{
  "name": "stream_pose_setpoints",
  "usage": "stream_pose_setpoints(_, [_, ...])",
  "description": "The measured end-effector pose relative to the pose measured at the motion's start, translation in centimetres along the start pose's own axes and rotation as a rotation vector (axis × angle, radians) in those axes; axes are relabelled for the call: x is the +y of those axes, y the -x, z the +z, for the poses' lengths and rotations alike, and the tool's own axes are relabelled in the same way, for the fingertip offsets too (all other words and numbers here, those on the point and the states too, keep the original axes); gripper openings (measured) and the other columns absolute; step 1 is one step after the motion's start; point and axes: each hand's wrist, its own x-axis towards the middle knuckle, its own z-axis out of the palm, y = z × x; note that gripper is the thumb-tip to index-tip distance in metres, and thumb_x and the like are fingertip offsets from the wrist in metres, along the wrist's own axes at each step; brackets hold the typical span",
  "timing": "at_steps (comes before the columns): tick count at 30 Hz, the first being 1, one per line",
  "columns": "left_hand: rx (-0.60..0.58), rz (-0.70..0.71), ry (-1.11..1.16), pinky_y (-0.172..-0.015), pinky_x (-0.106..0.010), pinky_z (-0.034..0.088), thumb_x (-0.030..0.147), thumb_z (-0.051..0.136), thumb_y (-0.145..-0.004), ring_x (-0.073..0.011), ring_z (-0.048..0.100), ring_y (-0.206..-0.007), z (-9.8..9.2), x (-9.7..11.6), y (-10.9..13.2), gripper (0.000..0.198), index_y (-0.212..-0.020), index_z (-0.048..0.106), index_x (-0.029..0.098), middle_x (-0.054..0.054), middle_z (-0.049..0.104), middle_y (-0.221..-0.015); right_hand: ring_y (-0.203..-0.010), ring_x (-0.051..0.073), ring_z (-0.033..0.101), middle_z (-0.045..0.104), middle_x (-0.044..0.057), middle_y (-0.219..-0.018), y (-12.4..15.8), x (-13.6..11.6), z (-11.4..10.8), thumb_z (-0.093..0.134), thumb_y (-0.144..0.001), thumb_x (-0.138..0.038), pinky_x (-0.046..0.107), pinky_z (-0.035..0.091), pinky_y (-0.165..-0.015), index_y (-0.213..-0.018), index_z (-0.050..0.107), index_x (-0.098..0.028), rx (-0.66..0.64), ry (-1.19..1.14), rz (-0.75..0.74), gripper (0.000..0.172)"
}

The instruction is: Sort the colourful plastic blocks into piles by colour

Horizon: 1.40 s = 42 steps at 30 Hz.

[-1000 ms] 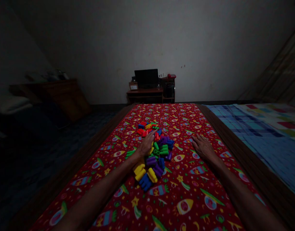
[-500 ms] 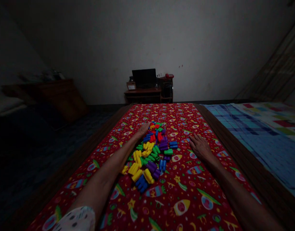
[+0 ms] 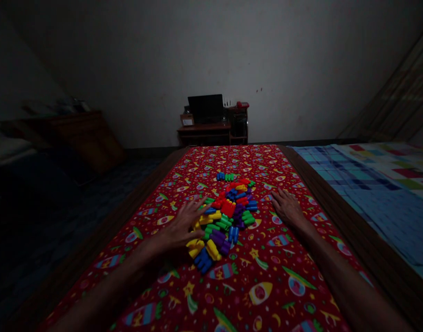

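A loose pile of plastic building blocks lies mid-table on the red patterned cloth (image 3: 256, 258). Against the pile's left side is my left hand (image 3: 185, 223), fingers spread, touching or just over some yellow blocks (image 3: 215, 215). Red blocks (image 3: 228, 207), green blocks (image 3: 225, 223) and purple blocks (image 3: 219, 238) fill the middle. A dark blue block (image 3: 203, 261) sits at the near end. Beyond the pile, a blue block (image 3: 220, 176) and a green block (image 3: 229, 177) lie side by side. My right hand (image 3: 287, 207) rests flat on the cloth, right of the pile, holding nothing.
A low desk (image 3: 202, 129) with a dark monitor (image 3: 206, 108) stands against the far wall. To the right is a bed or mat with a blue checked cover (image 3: 370, 203). A wooden cabinet (image 3: 87, 138) stands at the left in dim light.
My left hand has drawn back from the pile's far end to its left side. Blocks in the far part have shifted right, with two now apart beyond them. My right hand stays put.
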Motion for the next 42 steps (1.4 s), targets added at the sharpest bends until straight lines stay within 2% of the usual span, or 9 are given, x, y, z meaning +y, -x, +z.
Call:
stream_pose_setpoints(4, [0.091, -0.268, -0.154, -0.108, -0.062, 0.027, 0.077, 0.069, -0.049, -0.0447, 0.018, -0.142, 4.4, -3.1, 7.8, 0.128, -0.152, 0.005, 0.035, -0.012, 0.015, -0.159, -0.127, 0.03, 0.046, 0.053, 0.014, -0.138, 0.0, 0.0, 0.2, 0.028, -0.096, -0.032, 0.047, 0.035, -0.104, -0.132, 0.055, -0.017, 0.0, -0.015, -0.014, 0.047])
stream_pose_setpoints(7, [0.158, -0.221, -0.152, -0.109, -0.065, 0.024, 0.076, 0.074, -0.04, -0.047, 0.013, -0.142, 7.3, -2.3, 8.5, 0.14, -0.152, 0.001, 0.034, -0.012, 0.005, -0.16, -0.127, 0.031, 0.046, 0.054, 0.014, -0.138, 0.0, 0.0, 0.2, 0.028, -0.096, -0.033, 0.048, 0.035, -0.104, -0.133, 0.055, -0.018, 0.005, -0.016, -0.005, 0.048])
stream_pose_setpoints(14, [0.264, 0.01, -0.01, -0.107, -0.068, 0.023, 0.068, 0.072, -0.061, -0.0472, -0.004, -0.143, 7.4, 2.9, -1.0, 0.119, -0.152, 0.002, 0.037, -0.009, -0.006, -0.161, -0.128, 0.031, 0.046, 0.051, 0.016, -0.14, -0.1, -0.3, -0.3, 0.028, -0.097, -0.034, 0.047, 0.035, -0.104, -0.134, 0.054, -0.016, -0.014, -0.011, 0.027, 0.048])
stream_pose_setpoints(19, [0.279, 0.061, -0.038, -0.109, -0.068, 0.015, 0.055, 0.072, -0.071, -0.0452, -0.001, -0.143, 6.4, 4.0, -7.8, 0.094, -0.149, 0.025, 0.034, -0.01, 0.004, -0.161, -0.129, 0.03, 0.045, 0.051, 0.015, -0.14, -0.1, -0.2, 0.0, 0.029, -0.098, -0.035, 0.047, 0.035, -0.104, -0.135, 0.053, -0.017, -0.009, -0.018, 0.03, 0.048])
stream_pose_setpoints(25, [0.253, -0.099, 0.04, -0.111, -0.066, 0.013, 0.061, 0.069, -0.071, -0.0413, 0.02, -0.142, 4.1, 1.4, -15.5, 0.089, -0.146, 0.033, 0.029, -0.013, 0.029, -0.155, -0.13, 0.031, 0.044, 0.048, 0.015, -0.143, -0.1, 0.0, 0.6, 0.03, -0.097, -0.036, 0.047, 0.037, -0.103, -0.135, 0.052, -0.019, -0.003, -0.015, 0.024, 0.048])
stream_pose_setpoints(29, [0.283, -0.128, 0.04, -0.115, -0.045, 0.024, 0.062, 0.042, -0.088, -0.0277, 0.029, -0.141, 1.8, -3.4, -18.1, 0.07, -0.145, 0.036, 0.022, -0.01, 0.039, -0.15, -0.13, 0.03, 0.044, 0.05, 0.015, -0.142, -0.1, 0.1, 0.6, 0.031, -0.097, -0.035, 0.046, 0.035, -0.105, -0.135, 0.052, -0.018, -0.001, -0.01, 0.013, 0.047])
stream_pose_setpoints(32, [0.291, -0.273, -0.026, -0.117, -0.042, 0.019, 0.05, 0.018, -0.096, -0.0219, 0.025, -0.143, 0.5, -7.7, -16.2, 0.06, -0.145, 0.035, 0.02, -0.009, 0.039, -0.151, -0.13, 0.029, 0.044, 0.052, 0.013, -0.14, -0.1, 0.2, 0.7, 0.031, -0.097, -0.033, 0.046, 0.033, -0.106, -0.134, 0.053, -0.019, 0.006, -0.018, 0.003, 0.046])
stream_pose_setpoints(36, [0.261, -0.486, -0.081, -0.114, -0.058, 0.011, 0.044, 0.018, -0.095, -0.0302, 0.019, -0.145, 0.1, -12.4, -10.6, 0.06, -0.145, 0.036, 0.015, -0.015, 0.036, -0.152, -0.13, 0.029, 0.044, 0.05, 0.013, -0.141, 0.0, 0.4, 1.0, 0.032, -0.096, -0.034, 0.047, 0.032, -0.106, -0.135, 0.053, -0.019, 0.003, -0.029, -0.019, 0.046])
stream_pose_setpoints(42, [0.202, -0.65, -0.116, -0.115, -0.057, 0.011, 0.043, 0.027, -0.092, -0.0316, 0.021, -0.144, -1.0, -15.6, -5.5, 0.059, -0.142, 0.041, 0.015, -0.015, 0.032, -0.154, -0.13, 0.03, 0.044, 0.05, 0.014, -0.141, 0.3, 0.6, 1.0, 0.027, -0.098, -0.035, 0.047, 0.034, -0.105, -0.136, 0.051, -0.018, 0.001, -0.035, -0.004, 0.049])
